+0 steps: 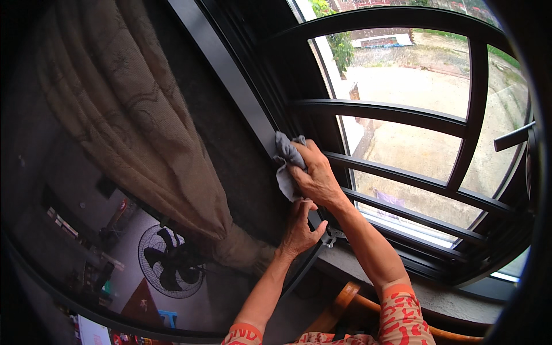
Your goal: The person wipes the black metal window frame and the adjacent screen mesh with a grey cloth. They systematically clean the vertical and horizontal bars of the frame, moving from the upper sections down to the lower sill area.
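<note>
My right hand (315, 174) is closed around a crumpled grey cloth (287, 154). The cloth presses against the dark metal edge frame (244, 98) of a glass window panel (230, 172). Just below, my left hand (299, 230) rests by the same frame, with its thumb apart from the fingers. Its fingertips come close to the cloth's lower end; whether they touch it I cannot tell. A small metal fitting (332, 234) shows at the frame's lower corner, beside my left thumb.
Dark window bars (397, 109) stand to the right, with paved ground outside. A brown curtain (155, 115) and a black fan (171, 260) show in the dark glass at left. Below lie a grey sill (414, 293) and a wooden chair back (345, 296).
</note>
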The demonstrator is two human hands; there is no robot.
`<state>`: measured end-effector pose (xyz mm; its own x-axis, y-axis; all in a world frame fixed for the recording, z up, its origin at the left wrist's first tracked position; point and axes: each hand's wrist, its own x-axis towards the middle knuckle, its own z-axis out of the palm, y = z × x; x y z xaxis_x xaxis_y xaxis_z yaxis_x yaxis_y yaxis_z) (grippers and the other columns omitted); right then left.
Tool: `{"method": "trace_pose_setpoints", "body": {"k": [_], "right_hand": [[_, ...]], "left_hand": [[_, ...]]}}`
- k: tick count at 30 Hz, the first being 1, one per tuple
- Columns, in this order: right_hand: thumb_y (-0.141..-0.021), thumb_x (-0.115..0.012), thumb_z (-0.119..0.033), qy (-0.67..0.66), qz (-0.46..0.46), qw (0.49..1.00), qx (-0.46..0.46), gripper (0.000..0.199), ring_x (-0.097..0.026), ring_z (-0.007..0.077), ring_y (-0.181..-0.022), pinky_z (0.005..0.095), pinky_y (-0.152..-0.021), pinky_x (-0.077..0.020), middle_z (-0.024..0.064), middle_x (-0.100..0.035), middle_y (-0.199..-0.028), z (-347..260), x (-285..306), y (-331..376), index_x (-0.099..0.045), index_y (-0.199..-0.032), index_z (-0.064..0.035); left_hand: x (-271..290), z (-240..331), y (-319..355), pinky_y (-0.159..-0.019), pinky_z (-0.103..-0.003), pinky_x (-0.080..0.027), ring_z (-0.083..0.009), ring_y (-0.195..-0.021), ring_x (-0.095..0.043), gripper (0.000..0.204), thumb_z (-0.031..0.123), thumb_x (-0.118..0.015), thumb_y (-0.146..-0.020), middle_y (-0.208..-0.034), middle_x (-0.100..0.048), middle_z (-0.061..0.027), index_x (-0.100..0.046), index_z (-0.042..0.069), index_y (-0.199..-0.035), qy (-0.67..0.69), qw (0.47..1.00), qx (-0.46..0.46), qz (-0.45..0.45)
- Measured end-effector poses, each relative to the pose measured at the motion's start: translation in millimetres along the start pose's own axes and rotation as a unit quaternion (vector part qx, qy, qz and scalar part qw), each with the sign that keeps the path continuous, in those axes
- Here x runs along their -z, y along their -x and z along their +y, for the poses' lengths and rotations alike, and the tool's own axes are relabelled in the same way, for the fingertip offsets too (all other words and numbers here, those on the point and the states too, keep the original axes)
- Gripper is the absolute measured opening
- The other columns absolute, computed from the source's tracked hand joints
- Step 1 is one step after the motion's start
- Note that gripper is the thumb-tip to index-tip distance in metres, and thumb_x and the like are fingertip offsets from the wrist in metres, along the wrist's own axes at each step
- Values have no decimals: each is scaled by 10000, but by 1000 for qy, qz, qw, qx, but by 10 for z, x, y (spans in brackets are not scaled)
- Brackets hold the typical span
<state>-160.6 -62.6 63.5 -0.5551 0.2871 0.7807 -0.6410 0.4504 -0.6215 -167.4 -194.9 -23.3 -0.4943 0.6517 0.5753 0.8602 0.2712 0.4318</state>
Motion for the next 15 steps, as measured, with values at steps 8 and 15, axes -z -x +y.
{"method": "trace_pose_setpoints", "body": {"k": [8, 15], "right_hand": [[-815, -596, -58, -60, 21, 997, 45, 393, -543, 258, -925, 325, -864, -437, 142, -526, -994, 24, -75, -187, -573, -1204, -7], [-788, -649, -113, -58, -10, 998, 3, 447, -513, 359, -953, 423, -863, -422, 184, -498, -982, 144, -57, 34, -564, -1225, -72]], "left_hand": [[-3, -32, 0, -1009, -432, -393, -389, -1184, -452, 491, 53, -764, -674, -1235, -439, -188, -437, 45, -1041, 4, 999, -34, 4], [-34, -19, 39, -977, -446, -401, -396, -1145, -463, 493, 86, -767, -675, -1166, -467, -194, -446, 38, -1046, -29, 999, -31, -12]]}}
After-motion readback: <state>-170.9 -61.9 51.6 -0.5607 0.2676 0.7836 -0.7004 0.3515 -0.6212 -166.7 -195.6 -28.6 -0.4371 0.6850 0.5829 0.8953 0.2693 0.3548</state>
